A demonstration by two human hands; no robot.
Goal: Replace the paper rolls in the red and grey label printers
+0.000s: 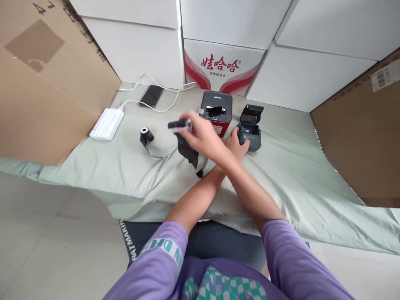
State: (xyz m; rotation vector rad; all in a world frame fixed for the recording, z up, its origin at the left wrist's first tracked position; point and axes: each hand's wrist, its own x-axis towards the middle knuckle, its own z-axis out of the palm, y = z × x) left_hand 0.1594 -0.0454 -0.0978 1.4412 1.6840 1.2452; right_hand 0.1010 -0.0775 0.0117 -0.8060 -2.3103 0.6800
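Note:
My forearms cross, the right over the left. My right hand (200, 132) is closed on a small roll of dark paper (178, 124), slightly blurred, with a loose black strip (187, 151) hanging below it. My left hand (236, 143) grips the left side of a small dark grey portable printer (251, 141). The printer's lid (251, 113) is raised and its compartment faces up. A second small roll (146, 133), black outside with a white core end, lies on the cloth to the left, its strip trailing toward the middle.
Behind my hands stands a red and black printer (217, 106). A white power bank (107, 123) with a white cable (137, 101) and a black phone (151, 96) lie at the left. Cardboard boxes (46, 91) flank the green cloth (290, 166); white boxes (225, 62) line the back.

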